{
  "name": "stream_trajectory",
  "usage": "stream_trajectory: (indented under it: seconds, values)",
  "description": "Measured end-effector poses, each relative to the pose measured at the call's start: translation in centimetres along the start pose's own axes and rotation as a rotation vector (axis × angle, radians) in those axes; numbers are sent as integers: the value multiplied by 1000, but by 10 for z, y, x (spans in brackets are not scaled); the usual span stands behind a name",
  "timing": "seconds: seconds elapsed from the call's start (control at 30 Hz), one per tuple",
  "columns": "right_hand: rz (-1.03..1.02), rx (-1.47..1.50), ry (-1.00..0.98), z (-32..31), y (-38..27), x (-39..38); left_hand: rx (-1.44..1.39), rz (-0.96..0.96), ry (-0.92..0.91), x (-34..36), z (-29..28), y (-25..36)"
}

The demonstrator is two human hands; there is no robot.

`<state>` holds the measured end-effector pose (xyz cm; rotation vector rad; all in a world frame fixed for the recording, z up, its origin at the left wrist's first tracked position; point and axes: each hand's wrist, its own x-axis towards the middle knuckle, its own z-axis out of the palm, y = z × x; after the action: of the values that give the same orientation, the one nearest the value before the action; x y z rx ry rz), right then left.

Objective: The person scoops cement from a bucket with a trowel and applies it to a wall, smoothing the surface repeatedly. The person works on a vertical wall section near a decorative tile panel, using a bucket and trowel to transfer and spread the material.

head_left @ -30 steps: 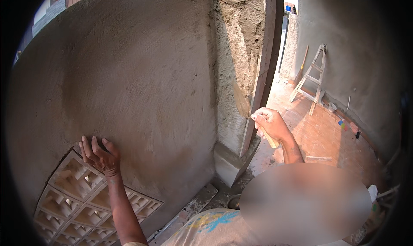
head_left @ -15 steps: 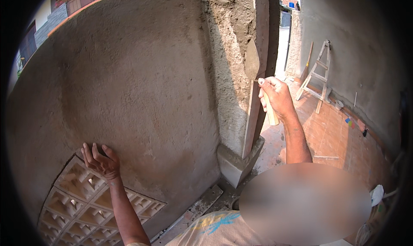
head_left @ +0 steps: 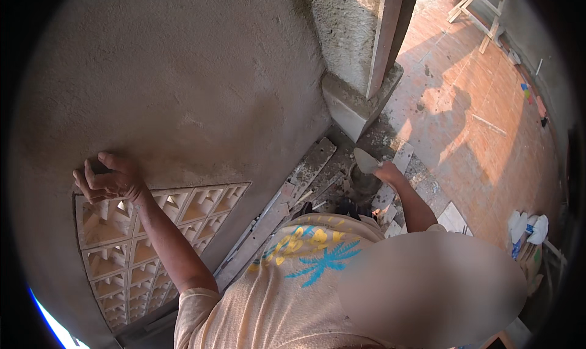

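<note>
Grey plaster covers the wall (head_left: 201,80), running down to the straight top edge of a vent-block grille (head_left: 130,257). The left hand (head_left: 110,179), fingers spread, rests at its upper left corner. The right hand (head_left: 388,173) grips a trowel (head_left: 366,161), its blade over a bucket (head_left: 364,183) near the pillar base (head_left: 359,108). Tiled floor (head_left: 497,154) stretches rightward to a ladder (head_left: 488,10). A board (head_left: 314,166) lies left of the bucket; white bags (head_left: 530,228) sit farther right.
</note>
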<state>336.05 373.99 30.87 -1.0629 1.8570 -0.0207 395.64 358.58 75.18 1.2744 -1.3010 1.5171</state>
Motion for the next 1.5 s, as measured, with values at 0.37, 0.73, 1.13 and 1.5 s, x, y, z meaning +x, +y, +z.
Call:
stream_trajectory:
  seconds: [0.37,0.73,1.13,1.5]
  values:
    - [749,501,25,166,101,-141,-77,78,-29,1,4,3]
    - [657,192,187,233,135,30,4,443,-330,-44,-5,39]
    - [701,8,309,292,214,277,-50,761,-384,-150,34,116]
    - [500,463,266,362,215,314,-66,838,-360,-160,52,128]
